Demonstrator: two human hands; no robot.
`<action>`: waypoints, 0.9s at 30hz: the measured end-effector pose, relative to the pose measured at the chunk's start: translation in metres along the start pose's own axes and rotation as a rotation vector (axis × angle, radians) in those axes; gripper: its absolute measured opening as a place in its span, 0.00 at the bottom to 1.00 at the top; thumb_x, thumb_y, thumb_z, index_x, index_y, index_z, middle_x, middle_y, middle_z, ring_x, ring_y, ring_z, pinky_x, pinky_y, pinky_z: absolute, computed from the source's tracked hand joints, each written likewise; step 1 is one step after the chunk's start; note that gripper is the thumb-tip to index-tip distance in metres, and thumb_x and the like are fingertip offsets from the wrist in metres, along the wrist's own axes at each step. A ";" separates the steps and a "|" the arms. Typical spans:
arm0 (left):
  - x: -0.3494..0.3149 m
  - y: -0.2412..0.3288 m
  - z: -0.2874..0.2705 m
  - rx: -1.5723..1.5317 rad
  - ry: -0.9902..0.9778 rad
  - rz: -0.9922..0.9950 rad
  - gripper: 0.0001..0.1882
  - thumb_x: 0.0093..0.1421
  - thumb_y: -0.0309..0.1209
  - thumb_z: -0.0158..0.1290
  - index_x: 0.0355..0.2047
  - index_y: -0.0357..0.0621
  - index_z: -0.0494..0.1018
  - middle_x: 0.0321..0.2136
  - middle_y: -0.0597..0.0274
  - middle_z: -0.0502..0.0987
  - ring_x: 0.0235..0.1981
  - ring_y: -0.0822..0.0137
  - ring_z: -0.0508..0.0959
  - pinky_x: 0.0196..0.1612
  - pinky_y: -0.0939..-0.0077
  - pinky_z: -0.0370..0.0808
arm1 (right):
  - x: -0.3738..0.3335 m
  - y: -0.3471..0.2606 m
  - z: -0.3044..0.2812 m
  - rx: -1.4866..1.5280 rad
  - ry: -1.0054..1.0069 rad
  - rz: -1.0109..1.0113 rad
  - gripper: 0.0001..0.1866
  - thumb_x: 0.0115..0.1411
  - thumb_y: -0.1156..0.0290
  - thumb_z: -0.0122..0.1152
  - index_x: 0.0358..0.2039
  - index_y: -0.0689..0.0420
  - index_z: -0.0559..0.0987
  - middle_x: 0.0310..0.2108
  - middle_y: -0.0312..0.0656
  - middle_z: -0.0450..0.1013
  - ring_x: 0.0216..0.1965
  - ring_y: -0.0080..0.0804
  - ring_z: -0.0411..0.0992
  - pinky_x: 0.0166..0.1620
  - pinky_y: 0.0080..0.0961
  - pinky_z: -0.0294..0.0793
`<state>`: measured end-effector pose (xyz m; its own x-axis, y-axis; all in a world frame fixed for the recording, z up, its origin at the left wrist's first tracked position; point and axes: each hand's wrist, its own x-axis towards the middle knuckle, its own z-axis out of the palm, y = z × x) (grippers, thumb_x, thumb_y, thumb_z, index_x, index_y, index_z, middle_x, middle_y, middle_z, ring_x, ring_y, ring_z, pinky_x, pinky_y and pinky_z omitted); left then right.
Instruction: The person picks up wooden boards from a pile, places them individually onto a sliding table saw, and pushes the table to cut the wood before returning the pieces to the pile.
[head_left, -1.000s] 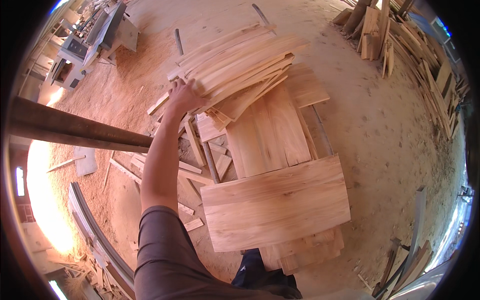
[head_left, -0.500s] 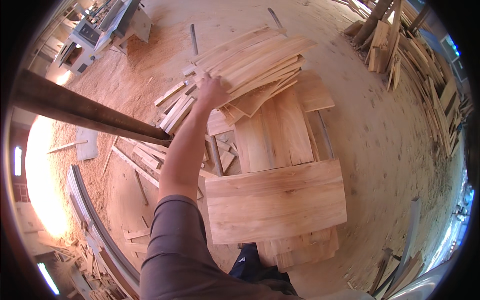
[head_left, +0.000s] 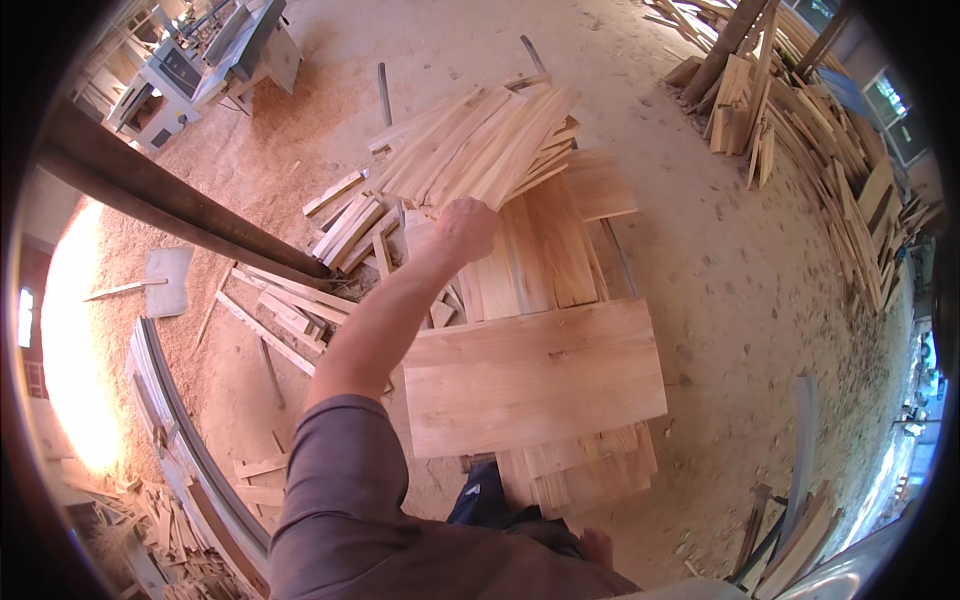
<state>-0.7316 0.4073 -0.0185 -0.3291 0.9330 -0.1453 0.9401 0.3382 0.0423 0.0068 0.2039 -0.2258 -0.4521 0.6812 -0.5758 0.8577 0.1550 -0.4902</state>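
Note:
My left hand [head_left: 465, 230] is closed on the near edge of the top wooden board [head_left: 500, 145]. That board lies aslant over a fanned stack of similar boards [head_left: 545, 172] at the far end. Nearer me, a wide wooden panel [head_left: 535, 375] lies crosswise on top of other panels [head_left: 555, 245]. Only a small part of my right hand [head_left: 597, 548] shows low in the picture, beside my dark trousers; its fingers cannot be made out.
Metal bars [head_left: 385, 95] stick out beyond the stack. Left of it are loose offcuts [head_left: 300, 300] and a thick brown post [head_left: 190, 205]. A machine [head_left: 175, 85] stands amid sawdust at the far left. Scrap wood [head_left: 835, 140] is heaped along the right.
My left hand has come nearer and to the right, from the stack's left end to the top board's near edge. The top board has swung round. Part of my right hand now shows.

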 end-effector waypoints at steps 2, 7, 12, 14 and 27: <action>-0.027 0.024 -0.044 0.026 -0.002 -0.048 0.12 0.51 0.27 0.52 0.31 0.35 0.81 0.34 0.42 0.82 0.41 0.45 0.83 0.44 0.57 0.80 | 0.038 -0.030 0.004 0.168 0.001 0.026 0.12 0.58 0.64 0.59 0.35 0.61 0.79 0.34 0.58 0.77 0.39 0.61 0.75 0.42 0.51 0.76; -0.099 0.070 -0.154 -0.173 0.047 -0.153 0.16 0.53 0.31 0.50 0.34 0.26 0.76 0.31 0.31 0.80 0.38 0.38 0.82 0.43 0.51 0.78 | 0.098 -0.174 -0.042 0.412 0.028 -0.317 0.14 0.59 0.67 0.63 0.42 0.63 0.81 0.39 0.52 0.80 0.42 0.41 0.79 0.46 0.37 0.78; -0.230 0.066 -0.174 -0.910 0.051 -0.202 0.19 0.62 0.33 0.47 0.46 0.28 0.71 0.38 0.48 0.79 0.34 0.59 0.82 0.36 0.64 0.85 | 0.118 -0.250 -0.071 1.238 -0.197 -0.294 0.18 0.65 0.65 0.58 0.51 0.62 0.78 0.43 0.34 0.77 0.45 0.25 0.74 0.50 0.28 0.73; -0.282 0.109 -0.151 -1.237 0.009 -0.228 0.23 0.63 0.33 0.45 0.51 0.25 0.68 0.41 0.43 0.79 0.35 0.53 0.83 0.41 0.61 0.85 | 0.113 -0.247 -0.081 1.453 -0.205 -0.137 0.22 0.66 0.60 0.57 0.54 0.61 0.76 0.48 0.39 0.77 0.51 0.29 0.73 0.56 0.32 0.71; -0.446 0.268 0.199 -2.008 -0.552 -0.804 0.24 0.64 0.27 0.45 0.59 0.28 0.65 0.54 0.45 0.74 0.54 0.49 0.76 0.58 0.53 0.75 | 0.040 -0.017 -0.035 1.623 -0.157 0.347 0.19 0.71 0.59 0.43 0.50 0.61 0.74 0.47 0.51 0.78 0.46 0.45 0.78 0.49 0.43 0.78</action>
<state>-0.3150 0.0570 -0.1394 -0.0939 0.5826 -0.8073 -0.7464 0.4955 0.4443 -0.0168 0.2537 -0.2175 -0.4121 0.4327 -0.8018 -0.1672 -0.9010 -0.4003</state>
